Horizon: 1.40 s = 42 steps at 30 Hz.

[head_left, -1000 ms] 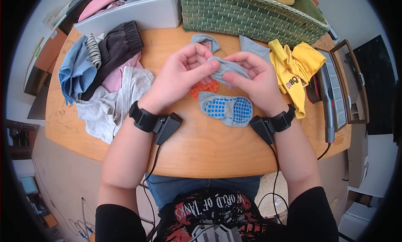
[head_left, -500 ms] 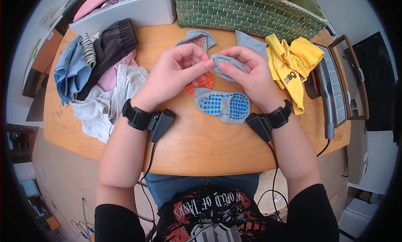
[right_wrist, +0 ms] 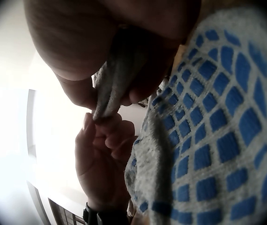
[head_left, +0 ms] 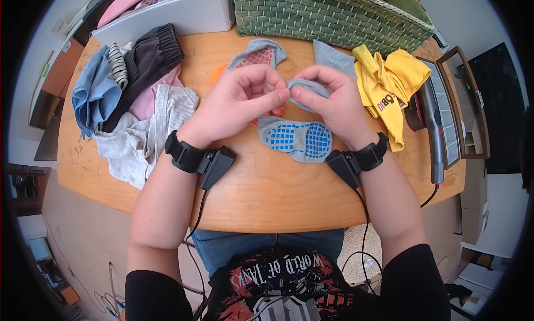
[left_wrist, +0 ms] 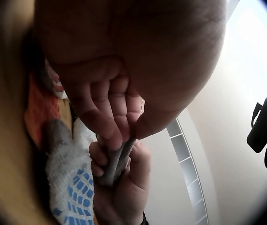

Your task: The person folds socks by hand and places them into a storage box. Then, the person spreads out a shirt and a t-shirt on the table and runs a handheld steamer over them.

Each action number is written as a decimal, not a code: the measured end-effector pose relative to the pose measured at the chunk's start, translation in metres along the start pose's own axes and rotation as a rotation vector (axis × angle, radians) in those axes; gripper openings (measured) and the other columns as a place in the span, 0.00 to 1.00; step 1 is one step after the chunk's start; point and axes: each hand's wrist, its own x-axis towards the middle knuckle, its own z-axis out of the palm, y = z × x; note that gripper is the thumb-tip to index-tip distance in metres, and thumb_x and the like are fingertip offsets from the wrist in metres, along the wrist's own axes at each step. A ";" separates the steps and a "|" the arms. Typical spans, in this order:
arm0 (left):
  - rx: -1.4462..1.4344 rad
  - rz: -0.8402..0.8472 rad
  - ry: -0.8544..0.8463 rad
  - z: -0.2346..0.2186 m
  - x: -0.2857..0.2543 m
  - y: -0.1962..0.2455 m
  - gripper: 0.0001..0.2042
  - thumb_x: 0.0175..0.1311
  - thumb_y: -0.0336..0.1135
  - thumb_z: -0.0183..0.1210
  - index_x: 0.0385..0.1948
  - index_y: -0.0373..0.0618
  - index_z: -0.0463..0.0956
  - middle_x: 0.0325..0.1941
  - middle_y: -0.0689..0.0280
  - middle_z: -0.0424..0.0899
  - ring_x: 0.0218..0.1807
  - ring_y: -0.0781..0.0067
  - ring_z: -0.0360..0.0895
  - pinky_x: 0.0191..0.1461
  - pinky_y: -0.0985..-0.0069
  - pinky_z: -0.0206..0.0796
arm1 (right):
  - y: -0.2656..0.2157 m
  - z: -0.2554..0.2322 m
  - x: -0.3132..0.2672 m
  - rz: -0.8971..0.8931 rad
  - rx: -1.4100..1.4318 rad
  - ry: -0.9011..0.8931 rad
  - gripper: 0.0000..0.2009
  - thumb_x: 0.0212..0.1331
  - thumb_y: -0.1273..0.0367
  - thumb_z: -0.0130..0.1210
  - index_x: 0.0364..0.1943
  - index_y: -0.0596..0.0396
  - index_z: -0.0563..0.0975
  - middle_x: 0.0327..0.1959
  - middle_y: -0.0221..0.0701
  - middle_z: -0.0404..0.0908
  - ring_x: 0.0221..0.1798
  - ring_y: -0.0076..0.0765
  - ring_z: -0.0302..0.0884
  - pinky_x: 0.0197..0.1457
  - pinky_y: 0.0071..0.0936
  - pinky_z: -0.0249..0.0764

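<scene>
In the head view my right hand (head_left: 336, 101) holds a bunched grey sock (head_left: 307, 89) between its thumb and fingers. My left hand (head_left: 242, 101) meets it from the other side, thumb and fingertip pinching the sock's edge; both wrist views show this pinch on the folded fabric (left_wrist: 112, 168). Below the hands lies a grey sock with blue grip squares (head_left: 297, 141), flat on the table. Beyond the left hand is a grey sock with red grip marks (head_left: 260, 55). A bright orange piece (head_left: 219, 73) shows beside the left hand, which hides part of it.
On the left lies a clothes pile with dark trousers (head_left: 147, 57) and a pale grey garment (head_left: 130, 148). A white bin (head_left: 172, 15) and a green woven basket (head_left: 328, 18) stand at the back. To the right are a grey cloth (head_left: 332, 58), yellow garment (head_left: 395, 85) and corded grey appliance (head_left: 436, 135).
The held sock, stretched between both hands a second ago, is now bunched nearer the right hand. Over the last half second the left hand has shifted slightly right, following its edge.
</scene>
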 end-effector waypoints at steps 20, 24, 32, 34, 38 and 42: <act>-0.086 0.003 0.232 0.000 0.005 0.002 0.14 0.69 0.35 0.65 0.51 0.37 0.76 0.42 0.67 0.86 0.38 0.83 0.83 0.43 0.83 0.76 | -0.003 -0.006 0.005 0.072 0.277 -0.013 0.17 0.64 0.75 0.64 0.54 0.60 0.74 0.49 0.36 0.85 0.51 0.25 0.84 0.51 0.23 0.82; -0.092 0.012 0.139 0.000 0.004 -0.001 0.16 0.68 0.32 0.65 0.52 0.37 0.75 0.46 0.64 0.86 0.41 0.81 0.84 0.47 0.82 0.77 | -0.004 -0.002 0.003 0.082 0.287 -0.060 0.16 0.64 0.75 0.64 0.54 0.61 0.75 0.48 0.36 0.86 0.49 0.24 0.84 0.49 0.22 0.83; -0.110 0.006 0.076 -0.012 0.004 -0.003 0.12 0.68 0.28 0.63 0.50 0.36 0.76 0.48 0.65 0.85 0.44 0.82 0.83 0.48 0.82 0.78 | -0.005 -0.010 0.003 0.062 0.266 -0.128 0.15 0.65 0.76 0.62 0.54 0.62 0.75 0.48 0.35 0.85 0.47 0.23 0.84 0.47 0.23 0.83; -0.121 0.045 0.077 -0.010 0.004 -0.007 0.11 0.68 0.26 0.62 0.50 0.37 0.76 0.48 0.67 0.85 0.45 0.82 0.82 0.48 0.81 0.78 | -0.005 -0.009 0.002 0.051 0.274 -0.131 0.15 0.65 0.77 0.62 0.54 0.62 0.75 0.48 0.35 0.85 0.47 0.23 0.84 0.48 0.23 0.83; -0.152 0.019 0.084 -0.006 0.002 0.002 0.12 0.68 0.29 0.64 0.50 0.37 0.76 0.48 0.68 0.84 0.45 0.82 0.82 0.49 0.81 0.78 | -0.004 -0.004 0.003 0.069 0.301 -0.116 0.15 0.64 0.77 0.62 0.53 0.62 0.75 0.49 0.35 0.85 0.50 0.24 0.83 0.50 0.23 0.83; -0.150 -0.013 0.085 -0.004 0.003 0.000 0.14 0.69 0.31 0.64 0.52 0.40 0.75 0.50 0.68 0.84 0.47 0.83 0.81 0.49 0.82 0.77 | -0.003 -0.002 0.003 0.044 0.323 -0.108 0.14 0.65 0.74 0.63 0.52 0.60 0.76 0.48 0.33 0.84 0.52 0.24 0.82 0.54 0.24 0.82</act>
